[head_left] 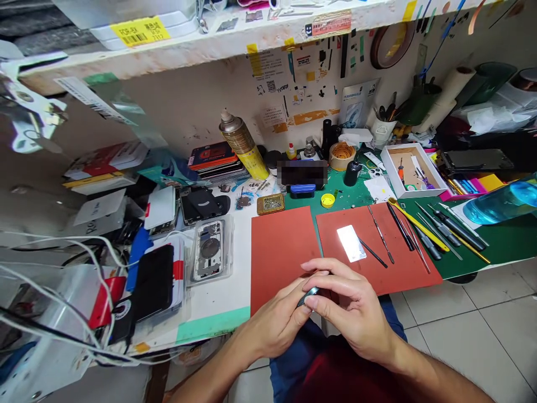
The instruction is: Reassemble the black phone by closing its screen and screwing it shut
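Note:
My left hand and my right hand meet above my lap, at the front edge of the red mats. Between them is a small dark object with a shiny, curved bluish edge; most of it is hidden by my fingers, so its kind does not show. The left fingers are wrapped round it, and my right thumb presses at its edge while the right fingers arch over the top. On the right red mat, just beyond my hands, lie a shiny silvery card, a thin black stick and a metal spudger.
Tweezers, a yellow brush and several pen-like tools lie to the right, near a white box. An opened phone in a clear tray and a black phone are on the left. A spray can stands behind; loose cables hang left.

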`<state>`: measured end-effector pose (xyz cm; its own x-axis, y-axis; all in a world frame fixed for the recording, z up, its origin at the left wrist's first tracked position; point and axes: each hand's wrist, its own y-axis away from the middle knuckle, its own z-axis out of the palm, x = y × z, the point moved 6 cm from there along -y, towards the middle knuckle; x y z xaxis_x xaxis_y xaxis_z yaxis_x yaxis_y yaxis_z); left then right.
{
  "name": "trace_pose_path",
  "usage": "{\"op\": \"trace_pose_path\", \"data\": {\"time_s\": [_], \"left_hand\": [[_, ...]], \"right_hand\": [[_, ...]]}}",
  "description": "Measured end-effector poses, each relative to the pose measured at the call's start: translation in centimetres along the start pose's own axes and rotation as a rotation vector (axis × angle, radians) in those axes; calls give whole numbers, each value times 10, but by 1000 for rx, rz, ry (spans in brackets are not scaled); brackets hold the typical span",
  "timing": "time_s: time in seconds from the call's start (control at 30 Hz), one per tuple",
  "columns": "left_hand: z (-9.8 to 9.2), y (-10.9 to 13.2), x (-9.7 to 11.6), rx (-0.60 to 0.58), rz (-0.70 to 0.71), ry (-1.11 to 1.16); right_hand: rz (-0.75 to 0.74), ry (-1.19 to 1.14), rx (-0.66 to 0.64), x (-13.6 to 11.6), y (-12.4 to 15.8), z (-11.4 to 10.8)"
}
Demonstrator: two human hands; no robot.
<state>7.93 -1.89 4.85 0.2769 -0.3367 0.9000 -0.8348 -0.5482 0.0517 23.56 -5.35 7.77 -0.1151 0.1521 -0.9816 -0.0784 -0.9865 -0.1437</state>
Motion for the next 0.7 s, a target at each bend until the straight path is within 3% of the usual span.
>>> {"op": "trace_pose_path", "data": {"time_s": [0.53, 0.63, 0.7], "left_hand": [[1, 4, -11, -2, -26, 15], [1, 6, -17, 32, -69, 87], [3, 7, -19, 90, -110, 158]], "right_hand": [[3, 16, -9, -2, -4, 1], [44, 47, -20, 1, -2, -1], [84, 71, 40, 8, 4, -7]]}}
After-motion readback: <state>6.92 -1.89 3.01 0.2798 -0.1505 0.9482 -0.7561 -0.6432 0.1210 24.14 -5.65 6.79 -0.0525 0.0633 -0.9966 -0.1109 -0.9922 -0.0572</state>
